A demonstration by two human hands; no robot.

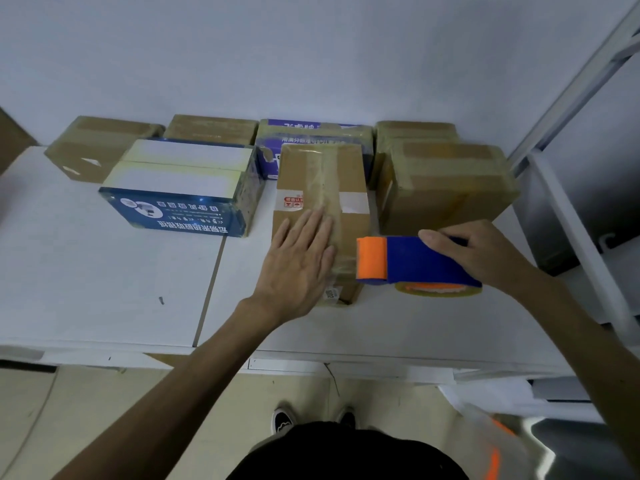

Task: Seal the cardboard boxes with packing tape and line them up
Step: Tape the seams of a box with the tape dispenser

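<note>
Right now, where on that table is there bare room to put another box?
The table is bare front-left, between the blue box and the left hand. A narrower strip lies nearer than the tape dispenser. Along the wall, boxes crowd together.

Left grip (298,261): palm down, fingers (311,226) straight and slightly spread, pointing away from the body. It presses flat on the box (325,174). The wrist is straight. The bare left forearm (194,368) enters from lower left and runs up and to the right.

Right grip (478,252): fingers curled over the dispenser (415,259) from the right side, with one digit stretched leftward along its far edge. The bare right forearm (581,327) enters from lower right.

The two grips are near each other, not touching.
</note>
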